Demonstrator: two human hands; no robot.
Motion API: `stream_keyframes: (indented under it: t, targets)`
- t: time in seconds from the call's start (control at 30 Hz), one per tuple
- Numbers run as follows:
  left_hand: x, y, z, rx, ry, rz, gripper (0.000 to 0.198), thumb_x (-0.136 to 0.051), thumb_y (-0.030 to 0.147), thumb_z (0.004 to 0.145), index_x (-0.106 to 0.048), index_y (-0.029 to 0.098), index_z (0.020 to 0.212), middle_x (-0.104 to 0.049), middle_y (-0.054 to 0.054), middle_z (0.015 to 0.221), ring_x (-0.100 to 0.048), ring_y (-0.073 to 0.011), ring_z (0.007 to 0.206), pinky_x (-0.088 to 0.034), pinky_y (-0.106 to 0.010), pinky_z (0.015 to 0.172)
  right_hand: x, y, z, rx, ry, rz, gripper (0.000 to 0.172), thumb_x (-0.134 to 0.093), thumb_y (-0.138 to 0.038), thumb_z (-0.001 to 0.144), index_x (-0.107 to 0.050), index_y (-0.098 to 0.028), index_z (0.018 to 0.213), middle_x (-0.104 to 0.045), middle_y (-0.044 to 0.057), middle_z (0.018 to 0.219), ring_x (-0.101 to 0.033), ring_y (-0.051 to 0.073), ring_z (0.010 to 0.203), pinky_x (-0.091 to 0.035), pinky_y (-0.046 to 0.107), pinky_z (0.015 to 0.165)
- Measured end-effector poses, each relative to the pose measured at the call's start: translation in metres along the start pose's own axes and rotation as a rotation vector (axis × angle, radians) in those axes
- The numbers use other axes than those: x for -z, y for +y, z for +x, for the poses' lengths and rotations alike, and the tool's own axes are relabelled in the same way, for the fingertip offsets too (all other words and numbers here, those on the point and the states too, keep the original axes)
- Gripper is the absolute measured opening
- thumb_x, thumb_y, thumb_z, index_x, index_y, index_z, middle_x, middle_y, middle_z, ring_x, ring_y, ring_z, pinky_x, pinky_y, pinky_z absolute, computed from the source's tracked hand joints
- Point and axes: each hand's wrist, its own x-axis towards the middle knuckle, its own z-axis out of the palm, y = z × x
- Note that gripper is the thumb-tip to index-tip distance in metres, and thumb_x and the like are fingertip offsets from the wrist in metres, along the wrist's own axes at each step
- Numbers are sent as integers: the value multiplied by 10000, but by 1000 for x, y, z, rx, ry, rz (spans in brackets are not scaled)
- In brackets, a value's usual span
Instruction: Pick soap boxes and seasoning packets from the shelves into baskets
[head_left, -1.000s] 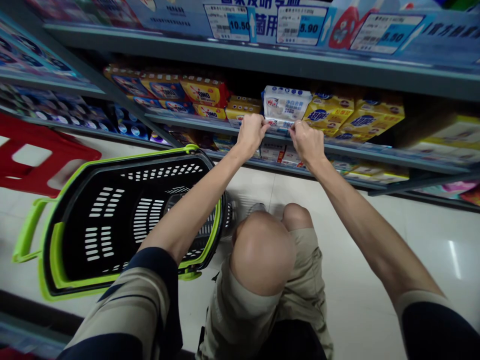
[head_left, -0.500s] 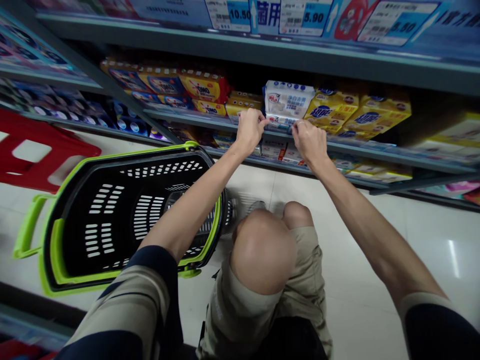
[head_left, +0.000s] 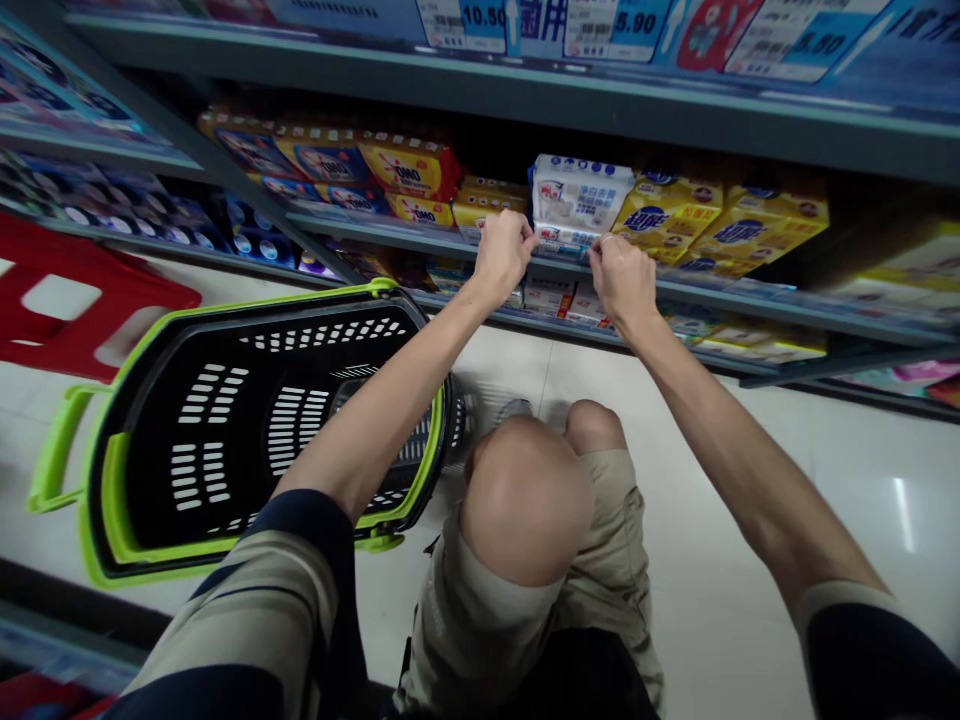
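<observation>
Two white packs of soap bars are stacked on the middle shelf, an upper soap pack [head_left: 579, 195] and a lower soap pack [head_left: 562, 242]. At the lower pack's left front corner is my left hand [head_left: 505, 250], its fingers curled into a pinch. My right hand [head_left: 625, 278] pinches at the right front corner, with a ring on one finger. The fingertips are partly hidden behind the knuckles. Yellow soap packs [head_left: 667, 215] stand to the right of the white stack. On the left is a lower yellow pack [head_left: 487, 205] beside orange OMO packs [head_left: 405, 172].
A black basket with a lime-green rim [head_left: 187, 310] stands on the floor at my left. Behind it lies a red plastic object [head_left: 97, 300]. The upper shelf edge [head_left: 480, 90] overhangs the packs. My bent knees [head_left: 525, 500] are below my arms.
The view has shifted slightly. My right hand has moved a little right and down along the white stack, while my left hand stays nearly in place.
</observation>
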Motion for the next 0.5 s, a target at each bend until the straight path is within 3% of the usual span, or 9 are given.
stream_keyframes:
  t: [0.13,0.23,0.3,0.37,0.43,0.5]
  targets:
    - [2,2,-4,-42,-8,43,162,-790,274,935,-744,155,834,-657,-70,784,-659,-229,938,-514,-395,1043,-3,5,-4,26,39,43,323,-433,-287,1126,-687,-115,1226,-741,184,1196,-695,252,953,-506,348,828]
    - [24,7,-29,-84,-24,105,184,-768,320,957,-773,148,892,-697,-72,810,-627,-197,847,-505,-362,965,-2,4,-26,47,147,169,305,-449,-307,1127,-696,-137,1179,-757,149,1150,-703,236,957,-513,331,837]
    - [55,2,-60,-87,7,144,256,-725,389,992,-787,145,945,-736,-77,874,-609,-176,819,-484,-355,932,-4,-1,-61,34,193,294,314,-455,-354,1132,-698,-158,1165,-765,125,1102,-707,223,943,-528,329,854]
    - [99,-16,-102,-37,97,207,389,-638,501,1036,-789,147,981,-755,-80,934,-605,-169,826,-463,-357,919,-12,-6,-114,-20,158,426,342,-471,-421,1126,-706,-175,1156,-770,113,1058,-713,219,924,-552,335,868]
    - [144,-45,-148,98,175,307,523,-492,566,1083,-777,140,978,-742,-83,920,-612,-176,832,-452,-369,898,-25,-4,-176,-124,27,526,377,-479,-462,1105,-722,-181,1172,-781,123,1077,-728,231,925,-585,354,858]
    - [181,-78,-193,323,94,398,556,-397,510,1107,-753,116,943,-713,-87,838,-631,-189,845,-454,-378,889,-43,7,-228,-200,-148,554,440,-477,-503,1081,-735,-177,1225,-774,153,1210,-733,276,1048,-599,431,962]
